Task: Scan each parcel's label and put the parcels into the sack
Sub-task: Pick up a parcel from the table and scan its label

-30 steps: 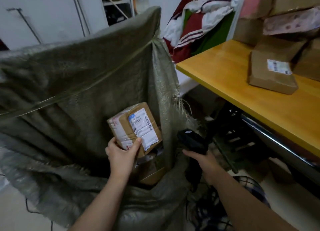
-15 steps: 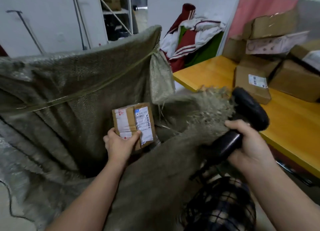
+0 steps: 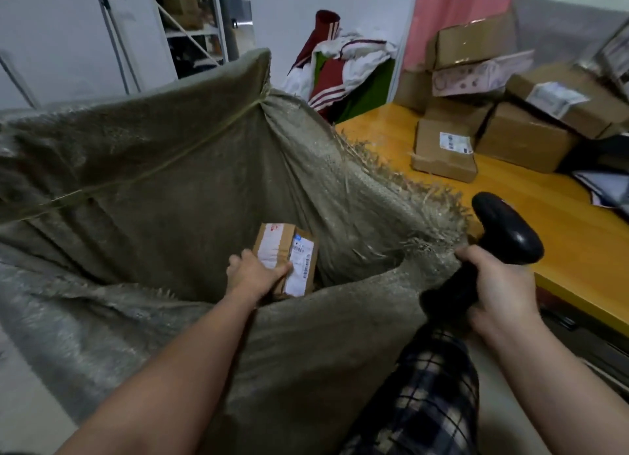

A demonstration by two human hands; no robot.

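- Deep inside the sack [image 3: 143, 168]: left hand [image 3: 253, 273], fingers wrapped over the near lower edge of a small brown parcel [image 3: 287, 258], thumb pressed across its white label [image 3: 301, 262].
- Parcel standing nearly upright, long axis running up and away from the wrist, label face turned toward the camera, far edge close to the sack's rear wall.
- Directly beyond the left fingertips, then, and below the frayed rim [image 3: 401, 178]; only dark interior under it, the bottom hidden.
- Right hand [image 3: 500, 284] clenched on two things at once: the handle of a black scanner [image 3: 507, 229] and a pinch of the sack's near rim, pulled up and outward to keep the mouth wide.
- Nearer hand to the parcel: the left, already on it; right hand well apart, out at the mouth's right side by the yellow table [image 3: 561, 243].
- Probably the dropping step: whether the label has been read cannot be told, yet the scanner head points up and away from it.
- Next move likely a plain opening of the left fingers, straight down along the parcel's long axis, then withdrawal up through the gap held open by the right.
- Risk, by judgement: rim sagging onto the forearm if the right grip slackens.
- More boxes [image 3: 446, 151] stacked on the table, apparently awaiting their turn.
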